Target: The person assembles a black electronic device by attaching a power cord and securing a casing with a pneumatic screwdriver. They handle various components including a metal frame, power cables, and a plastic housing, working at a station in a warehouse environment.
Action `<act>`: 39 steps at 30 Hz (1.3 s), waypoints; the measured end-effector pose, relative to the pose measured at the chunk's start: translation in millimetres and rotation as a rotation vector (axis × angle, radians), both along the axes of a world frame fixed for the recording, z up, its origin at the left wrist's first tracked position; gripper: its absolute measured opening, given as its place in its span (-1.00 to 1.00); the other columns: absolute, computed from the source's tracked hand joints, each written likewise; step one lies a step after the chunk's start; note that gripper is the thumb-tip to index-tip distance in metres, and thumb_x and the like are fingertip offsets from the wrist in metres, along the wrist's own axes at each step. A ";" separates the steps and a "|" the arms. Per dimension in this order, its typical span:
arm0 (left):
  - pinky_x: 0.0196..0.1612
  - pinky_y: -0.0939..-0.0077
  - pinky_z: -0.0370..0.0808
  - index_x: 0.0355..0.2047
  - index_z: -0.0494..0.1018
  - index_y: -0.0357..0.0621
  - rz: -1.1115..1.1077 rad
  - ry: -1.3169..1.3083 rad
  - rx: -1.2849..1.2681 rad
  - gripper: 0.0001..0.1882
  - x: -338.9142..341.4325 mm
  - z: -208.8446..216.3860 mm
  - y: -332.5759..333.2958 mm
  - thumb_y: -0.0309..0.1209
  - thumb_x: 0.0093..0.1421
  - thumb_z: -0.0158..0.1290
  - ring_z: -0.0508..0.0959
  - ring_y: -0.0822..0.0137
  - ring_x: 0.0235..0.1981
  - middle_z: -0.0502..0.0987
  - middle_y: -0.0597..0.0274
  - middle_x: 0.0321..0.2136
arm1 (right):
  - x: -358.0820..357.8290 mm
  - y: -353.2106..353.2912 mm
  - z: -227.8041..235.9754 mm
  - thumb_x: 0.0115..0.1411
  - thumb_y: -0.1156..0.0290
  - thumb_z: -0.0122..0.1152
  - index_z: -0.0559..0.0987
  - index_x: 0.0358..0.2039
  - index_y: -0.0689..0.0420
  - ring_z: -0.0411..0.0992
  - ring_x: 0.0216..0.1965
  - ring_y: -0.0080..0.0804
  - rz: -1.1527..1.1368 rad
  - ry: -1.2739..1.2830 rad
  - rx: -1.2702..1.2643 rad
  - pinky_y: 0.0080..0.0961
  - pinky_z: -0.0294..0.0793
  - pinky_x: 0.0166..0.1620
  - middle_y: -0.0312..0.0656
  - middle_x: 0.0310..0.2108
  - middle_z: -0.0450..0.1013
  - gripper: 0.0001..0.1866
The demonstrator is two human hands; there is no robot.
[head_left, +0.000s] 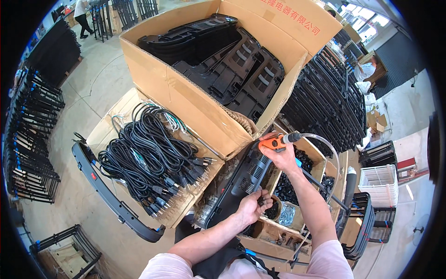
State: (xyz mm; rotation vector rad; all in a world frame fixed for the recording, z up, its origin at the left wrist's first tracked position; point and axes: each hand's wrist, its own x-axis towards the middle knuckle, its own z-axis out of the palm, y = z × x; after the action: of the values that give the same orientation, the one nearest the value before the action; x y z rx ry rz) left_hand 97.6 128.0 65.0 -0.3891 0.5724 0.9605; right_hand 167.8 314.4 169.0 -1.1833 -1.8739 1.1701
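My right hand (284, 158) is wrapped round an orange power screwdriver (274, 143) with a dark collar and a pale hose running off to the right. The tool is over the upper end of a long black plastic housing (253, 173) with vent slots, which lies slanting in front of me. My left hand (253, 208) is closed at the lower end of the housing, its fingers curled round small dark pieces too small to name. A bin of small black parts (287, 189) and a tub of silvery screws (287, 215) stand just right of it.
A large open carton (186, 93) of black plastic panels (253, 69) stands ahead. Coiled black power cords (148, 156) lie on cardboard at left, beside a curved black panel (109, 195). Black frames (320, 107) are stacked behind at right, white baskets (378, 181) farther right.
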 end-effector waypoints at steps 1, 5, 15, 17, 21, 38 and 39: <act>-0.07 0.27 0.72 0.06 0.47 -0.25 -0.008 0.007 -0.001 -0.73 -1.7 -2.5 -2.8 -0.33 0.60 -0.11 0.64 0.17 -0.23 0.56 0.10 -0.19 | -0.6 -0.9 0.7 0.11 0.44 0.54 0.66 -0.06 0.21 0.59 -0.12 -0.49 0.005 -0.014 -0.002 -0.45 0.59 -0.01 -0.22 -0.16 0.66 -0.62; -0.09 0.25 0.72 0.05 0.46 -0.26 -0.020 0.015 0.043 -0.72 -6.4 -7.8 -12.1 -0.31 0.61 -0.14 0.65 0.20 -0.24 0.58 0.09 -0.23 | -2.6 -1.0 -7.7 0.13 0.40 0.54 0.65 0.02 0.21 0.61 -0.06 -0.44 -0.013 0.023 0.012 -0.42 0.58 0.08 -0.18 -0.11 0.67 -0.55; 0.16 0.21 0.61 0.02 0.51 -0.23 -0.143 0.195 0.128 -0.68 -44.1 6.9 -41.8 -0.30 0.63 -0.19 0.64 0.17 0.00 0.62 0.11 -0.09 | 43.4 -85.5 32.0 0.18 0.39 0.58 0.57 0.15 0.21 0.59 0.01 -0.46 -0.309 0.268 0.019 -0.39 0.60 0.16 -0.14 -0.01 0.66 -0.45; 0.22 0.16 0.60 0.07 0.49 -0.31 -0.193 0.202 0.202 -0.66 -44.1 11.5 -52.3 -0.31 0.63 -0.19 0.63 0.14 0.05 0.61 0.06 -0.05 | 59.8 -119.1 51.8 0.19 0.40 0.56 0.56 0.17 0.23 0.60 0.02 -0.44 -0.371 0.159 0.059 -0.37 0.60 0.18 -0.12 0.00 0.66 -0.44; 0.26 0.13 0.59 0.13 0.47 -0.39 -0.366 0.218 0.239 -0.63 -27.6 7.4 -75.8 -0.33 0.62 -0.18 0.62 0.11 0.09 0.58 0.01 0.00 | 110.9 -172.8 51.1 0.17 0.42 0.52 0.54 0.19 0.25 0.60 0.07 -0.36 -0.490 0.190 0.004 -0.31 0.59 0.22 -0.03 0.02 0.66 -0.42; 0.49 -0.02 0.17 0.51 0.18 -0.21 -1.113 0.954 0.172 -0.29 119.5 -104.2 -108.5 -0.06 0.52 0.01 0.23 0.07 0.51 0.23 -0.11 0.50 | 316.2 -275.7 29.8 0.19 0.48 0.50 0.48 0.23 0.29 0.58 0.12 -0.30 -0.696 0.441 0.007 -0.27 0.57 0.25 0.02 0.05 0.64 -0.39; 0.51 -0.02 0.13 0.54 0.12 -0.21 -1.123 1.010 0.213 -0.26 121.0 -111.4 -108.9 -0.07 0.52 -0.01 0.18 0.05 0.54 0.15 -0.13 0.54 | 326.7 -277.3 27.5 0.19 0.48 0.50 0.48 0.23 0.29 0.58 0.12 -0.30 -0.701 0.456 0.004 -0.27 0.56 0.25 0.02 0.05 0.64 -0.39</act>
State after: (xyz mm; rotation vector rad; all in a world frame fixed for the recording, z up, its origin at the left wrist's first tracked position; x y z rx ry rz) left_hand 218.6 19.2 -46.4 0.6439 1.3775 0.0336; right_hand 494.5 37.1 196.5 -1.2841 -0.9945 0.9221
